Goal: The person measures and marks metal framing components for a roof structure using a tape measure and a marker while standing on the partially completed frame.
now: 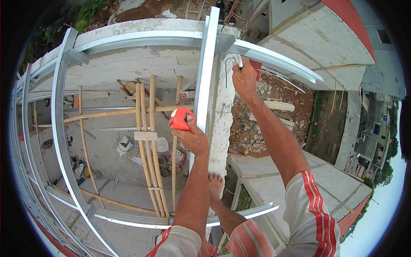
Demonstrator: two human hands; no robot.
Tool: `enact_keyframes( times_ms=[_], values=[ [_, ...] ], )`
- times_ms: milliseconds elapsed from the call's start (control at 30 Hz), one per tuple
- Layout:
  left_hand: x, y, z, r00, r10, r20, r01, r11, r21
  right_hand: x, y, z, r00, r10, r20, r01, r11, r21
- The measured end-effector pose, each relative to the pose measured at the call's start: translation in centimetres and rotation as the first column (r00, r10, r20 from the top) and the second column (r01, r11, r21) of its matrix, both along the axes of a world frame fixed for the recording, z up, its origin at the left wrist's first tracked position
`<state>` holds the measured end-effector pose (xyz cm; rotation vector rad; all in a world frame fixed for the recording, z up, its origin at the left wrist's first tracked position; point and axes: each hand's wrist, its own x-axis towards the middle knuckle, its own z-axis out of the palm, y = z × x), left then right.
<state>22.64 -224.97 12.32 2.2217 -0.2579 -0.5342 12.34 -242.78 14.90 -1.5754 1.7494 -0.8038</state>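
Observation:
My left hand [193,139] is closed round a red tape measure [181,119], just left of a long silver metal beam [206,64]. No pulled-out blade can be made out. Farther off, my right hand [245,79] grips a short white marker-like stick [239,61], close to where a crossing metal beam [274,58] meets the long one at a metal bracket [225,42]. Beneath that hand runs the rough top of a concrete wall [219,145], with bent steel rods sticking out of it. My fingers partly hide the stick.
My bare foot [216,185] stands on the narrow wall top. On the left, bamboo scaffolding [147,150] rises from a floor far below, beside more metal beams [60,107]. Rubble and planks [274,105] lie far down on the right, near neighbouring roofs [295,175].

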Motion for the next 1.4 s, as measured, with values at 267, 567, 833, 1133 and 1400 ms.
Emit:
enact_keyframes(
  times_ms=[267, 567, 833, 1133, 1400],
  values=[
    [-0.9, -0.2, -0.6, 0.999, -0.020, 0.026, 0.023, 0.994, -0.109, -7.6, -19.5, -1.7, 0.995, -0.029, -0.094, -0.015, 0.900, -0.435],
    [-0.6, -0.1, -1.0, 0.999, -0.013, -0.052, 0.008, 0.995, -0.099, -6.2, -23.0, -1.4, 0.921, 0.049, 0.387, 0.001, 0.992, -0.127],
    [0.0, 0.0, -0.7, 0.993, -0.008, -0.119, -0.029, 0.954, -0.299, -5.1, -23.6, -2.5, 0.964, -0.071, 0.257, 0.133, 0.964, -0.231],
    [13.2, -15.3, -1.0, 0.966, -0.257, -0.001, 0.198, 0.746, -0.635, -5.5, -25.2, -3.6, 0.980, -0.049, 0.192, 0.112, 0.935, -0.337],
    [21.9, -31.1, -3.5, 0.633, -0.578, 0.514, 0.700, 0.712, -0.061, -6.2, -25.8, -4.2, 0.987, -0.017, 0.159, 0.079, 0.918, -0.389]
  ],
)
